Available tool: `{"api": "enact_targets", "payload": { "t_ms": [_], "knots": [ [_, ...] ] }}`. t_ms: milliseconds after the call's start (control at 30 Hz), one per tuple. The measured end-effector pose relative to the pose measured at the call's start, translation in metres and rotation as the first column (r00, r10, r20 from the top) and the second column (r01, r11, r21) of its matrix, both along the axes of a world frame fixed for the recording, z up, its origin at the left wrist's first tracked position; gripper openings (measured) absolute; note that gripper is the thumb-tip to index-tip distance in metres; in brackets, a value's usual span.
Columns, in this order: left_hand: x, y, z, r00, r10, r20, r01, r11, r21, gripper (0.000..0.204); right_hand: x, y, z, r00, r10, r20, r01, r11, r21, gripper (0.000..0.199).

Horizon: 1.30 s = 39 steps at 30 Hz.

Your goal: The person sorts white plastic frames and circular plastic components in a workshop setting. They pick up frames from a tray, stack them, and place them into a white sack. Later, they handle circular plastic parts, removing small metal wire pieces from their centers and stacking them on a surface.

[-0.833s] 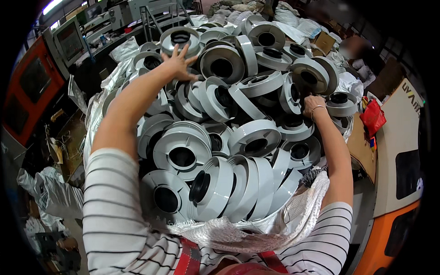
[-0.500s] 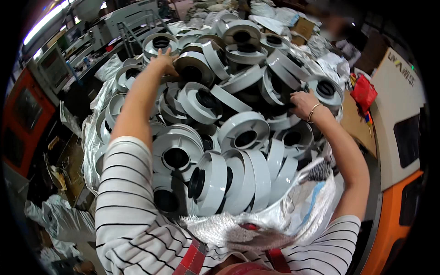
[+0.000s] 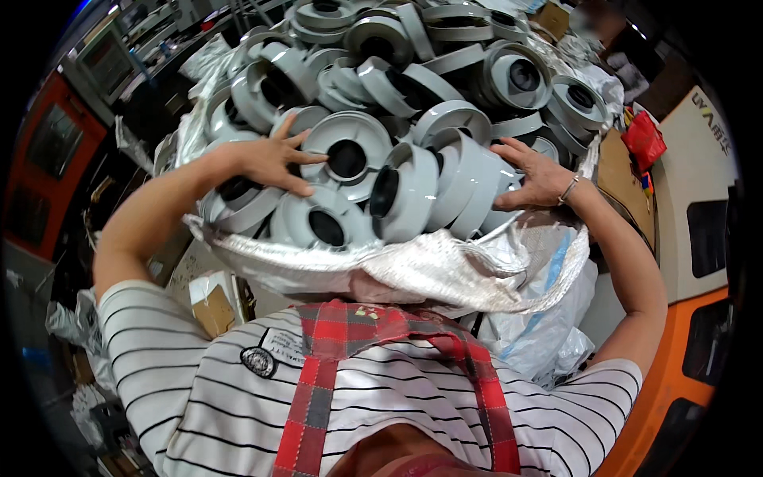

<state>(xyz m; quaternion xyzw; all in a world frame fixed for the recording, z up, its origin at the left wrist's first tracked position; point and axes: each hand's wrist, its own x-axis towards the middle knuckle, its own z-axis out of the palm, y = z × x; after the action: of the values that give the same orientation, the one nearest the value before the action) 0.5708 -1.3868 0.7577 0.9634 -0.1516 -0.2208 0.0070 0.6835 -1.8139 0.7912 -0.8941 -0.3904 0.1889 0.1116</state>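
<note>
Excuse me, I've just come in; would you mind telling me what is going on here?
A person in a striped shirt has both hands at a heap of grey round parts with black centres, bulging from a white woven sack. The left hand is spread over parts near the front left. The right hand is at the right end of a leaning row; whether it grips one is unclear.

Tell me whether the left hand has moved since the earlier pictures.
Yes: the left hand has drawn back, and is now much closer to the white sack's near rim.
</note>
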Motion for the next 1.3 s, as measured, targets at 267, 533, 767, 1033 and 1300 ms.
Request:
{"api": "enact_targets", "payload": {
  "t_ms": [267, 533, 767, 1033, 1300],
  "knots": [
    [-0.056, 0.010, -0.008, 0.979, -0.012, 0.205, 0.040, 0.990, -0.137, 0.076, -0.083, -0.050, 0.005, 0.997, -0.077, 0.027, 0.081, 0.979, -0.189, 0.104],
    [-0.041, 0.026, -0.019, 0.962, 0.225, 0.155, -0.239, 0.968, 0.082, 0.077, -0.045, 0.106, -0.031, 0.851, 0.328, 0.410, -0.317, 0.943, -0.097, 0.069],
    [-0.030, 0.055, -0.036, 0.889, 0.258, 0.377, -0.290, 0.956, 0.031, 0.069, -0.062, 0.167, -0.047, 0.977, 0.027, 0.212, -0.076, 0.971, 0.227, 0.040],
    [0.001, 0.043, -0.041, 0.899, 0.257, 0.354, -0.268, 0.963, -0.019, 0.067, -0.042, 0.187, -0.065, 0.951, -0.158, 0.264, 0.086, 0.961, 0.264, 0.037],
    [-0.061, -0.080, 0.032, 0.505, -0.535, 0.677, 0.760, 0.648, -0.054, 0.107, -0.069, 0.060, -0.002, 0.806, -0.451, 0.383, 0.434, 0.891, 0.135, 0.057]
  ]
}}
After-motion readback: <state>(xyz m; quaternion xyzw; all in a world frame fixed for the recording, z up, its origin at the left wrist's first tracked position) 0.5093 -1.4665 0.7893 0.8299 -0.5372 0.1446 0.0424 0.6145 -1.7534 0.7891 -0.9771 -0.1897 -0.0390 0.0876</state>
